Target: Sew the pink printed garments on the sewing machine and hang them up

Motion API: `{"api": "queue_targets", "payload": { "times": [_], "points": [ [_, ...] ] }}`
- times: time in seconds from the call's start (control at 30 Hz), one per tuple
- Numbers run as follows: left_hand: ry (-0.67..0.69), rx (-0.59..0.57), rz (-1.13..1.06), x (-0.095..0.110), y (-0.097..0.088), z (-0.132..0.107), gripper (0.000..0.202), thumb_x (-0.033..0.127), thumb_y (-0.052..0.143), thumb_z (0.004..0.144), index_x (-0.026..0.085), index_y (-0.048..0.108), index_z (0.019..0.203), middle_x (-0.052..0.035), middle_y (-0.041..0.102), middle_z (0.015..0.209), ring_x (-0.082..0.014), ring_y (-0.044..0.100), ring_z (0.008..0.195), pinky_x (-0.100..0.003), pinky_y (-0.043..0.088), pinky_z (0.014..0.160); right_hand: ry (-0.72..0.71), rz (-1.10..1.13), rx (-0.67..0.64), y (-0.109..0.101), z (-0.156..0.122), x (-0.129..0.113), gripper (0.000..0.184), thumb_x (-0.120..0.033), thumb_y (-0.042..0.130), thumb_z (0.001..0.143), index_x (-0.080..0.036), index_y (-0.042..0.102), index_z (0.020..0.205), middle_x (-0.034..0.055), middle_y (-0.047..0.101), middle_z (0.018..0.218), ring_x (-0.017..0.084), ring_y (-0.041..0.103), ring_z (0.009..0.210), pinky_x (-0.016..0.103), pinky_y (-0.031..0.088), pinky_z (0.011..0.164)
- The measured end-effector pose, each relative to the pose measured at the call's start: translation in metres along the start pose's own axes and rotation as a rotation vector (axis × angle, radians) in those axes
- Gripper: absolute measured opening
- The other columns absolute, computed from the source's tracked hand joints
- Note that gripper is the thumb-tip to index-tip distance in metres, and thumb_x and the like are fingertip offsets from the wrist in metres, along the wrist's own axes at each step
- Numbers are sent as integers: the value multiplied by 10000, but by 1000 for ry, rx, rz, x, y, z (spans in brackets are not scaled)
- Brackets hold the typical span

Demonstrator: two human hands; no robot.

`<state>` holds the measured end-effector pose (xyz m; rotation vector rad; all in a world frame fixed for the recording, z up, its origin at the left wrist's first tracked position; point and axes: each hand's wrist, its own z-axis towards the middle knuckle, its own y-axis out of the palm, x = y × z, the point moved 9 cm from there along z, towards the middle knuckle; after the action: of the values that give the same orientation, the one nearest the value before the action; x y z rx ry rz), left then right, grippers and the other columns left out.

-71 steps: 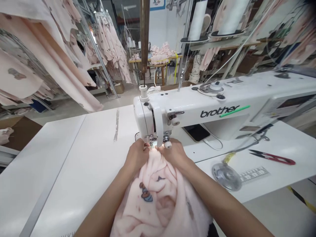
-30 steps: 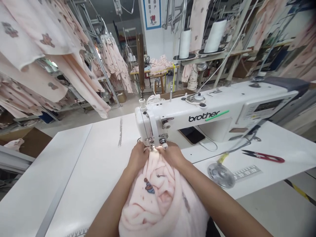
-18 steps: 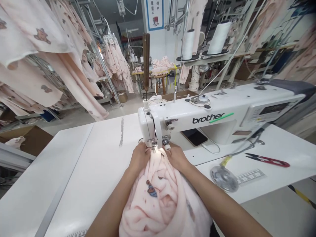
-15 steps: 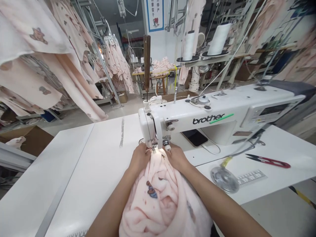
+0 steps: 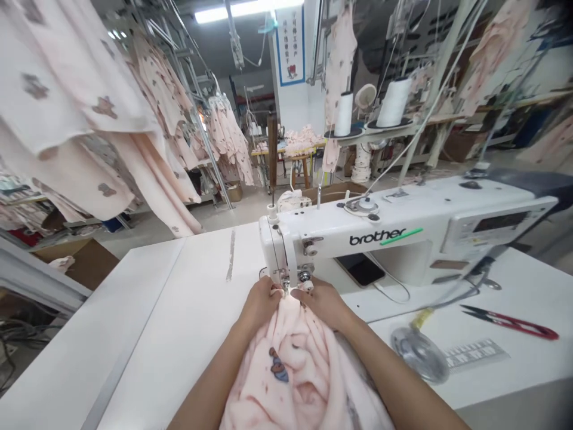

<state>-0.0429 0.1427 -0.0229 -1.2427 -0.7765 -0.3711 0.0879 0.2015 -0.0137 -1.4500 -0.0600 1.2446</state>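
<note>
Pale pink fleece fabric (image 5: pixel 298 358) with printed bears lies bunched between my forearms, its far end under the needle area of a white sewing machine (image 5: pixel 380 236). My left hand (image 5: pixel 264 301) pinches the fabric's edge just left of the presser foot (image 5: pixel 286 285). To the right of the foot, my right hand (image 5: pixel 324 301) is closed on the same fabric, thumb pointing toward the needle. The machine's lamp lights the cloth there. Parts of the fingers on both hands are hidden by the machine head and the folds.
Right of the machine lie red-handled thread snips (image 5: pixel 510 321), a clear ruler (image 5: pixel 477 354) and a round clear disc (image 5: pixel 421 355). A phone (image 5: pixel 360 269) on a cable sits under the machine arm. Pink garments (image 5: pixel 120 113) hang at upper left. Thread cones (image 5: pixel 394 103) stand behind.
The camera view has tilted up, so the scene sits lower. Both hands stay beside the presser foot, holding the fabric; my right thumb now shows closer to the needle.
</note>
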Motion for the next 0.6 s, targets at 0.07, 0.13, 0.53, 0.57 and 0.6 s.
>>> {"api": "queue_targets", "payload": {
  "times": [0.07, 0.13, 0.53, 0.57, 0.6],
  "points": [
    [4, 11, 5, 3, -1, -2, 198, 150, 438, 746, 145, 581, 883, -70, 647, 885, -180, 585, 821, -273, 408, 723, 18, 7, 4, 1, 0, 1, 122, -313, 528, 796, -194, 526, 827, 3, 589, 722, 198, 563, 719, 255, 375, 640],
    [8, 22, 6, 7, -1, -4, 218, 122, 443, 714, 144, 601, 864, -63, 651, 862, -178, 586, 815, -264, 412, 715, -27, -7, 30, 1, 1, -3, 29, -220, 495, 763, -198, 513, 767, 6, 578, 693, 200, 552, 691, 266, 366, 632],
    [-12, -110, -655, 37, -63, -152, 349, 294, 663, 665, 183, 657, 995, 23, 496, 650, -49, 421, 549, -153, 320, 519, -325, 420, -214, 4, -70, -134, 236, -410, 466, 764, -203, 553, 694, -4, 528, 630, 181, 509, 626, 250, 385, 559],
    [-26, -99, -817, 39, -75, -180, 413, 332, 686, 652, 177, 642, 1032, 29, 462, 631, -33, 375, 508, -145, 282, 481, -373, 441, -235, 5, -81, -162, 256, -438, 474, 768, -209, 559, 689, -4, 520, 618, 178, 503, 610, 251, 390, 559],
    [-38, -54, -944, 39, -92, -208, 514, 373, 714, 620, 179, 614, 1085, 27, 458, 633, -27, 359, 492, -143, 264, 463, -428, 458, -250, 5, -93, -189, 260, -449, 476, 776, -220, 567, 692, -1, 521, 617, 176, 503, 601, 252, 396, 563]
  ]
}}
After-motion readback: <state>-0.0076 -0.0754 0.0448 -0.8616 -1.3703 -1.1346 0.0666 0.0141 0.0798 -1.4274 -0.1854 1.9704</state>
